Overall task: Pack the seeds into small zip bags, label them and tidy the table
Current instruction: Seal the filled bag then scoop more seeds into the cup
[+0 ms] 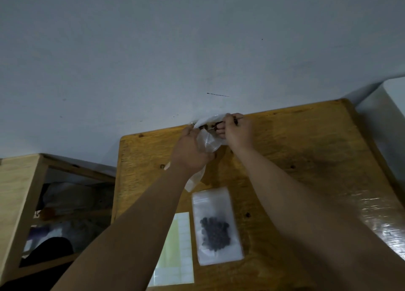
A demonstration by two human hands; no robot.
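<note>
Now, both hands busy at the far edge

Up far, the left grip [190, 152] clutches the clear bag [207, 141] from the left; the right grip [237, 132] pinches a thin tool [213, 128] at its mouth. The filled seed bag [215, 227] lies nearer on the surface [306, 159], long axis near-to-far.

2 bare forearms [140, 220], uncovered to the view's edge, end in a bare left hand [189, 152] and right hand [237, 132].

At the wooden table's [306, 159] far edge, left hand [190, 151] grips a clear plastic bag [207, 142], right hand [238, 132] pinches its top; nearer, a seed-filled zip bag [215, 227] beside a label sheet [176, 250]
</note>
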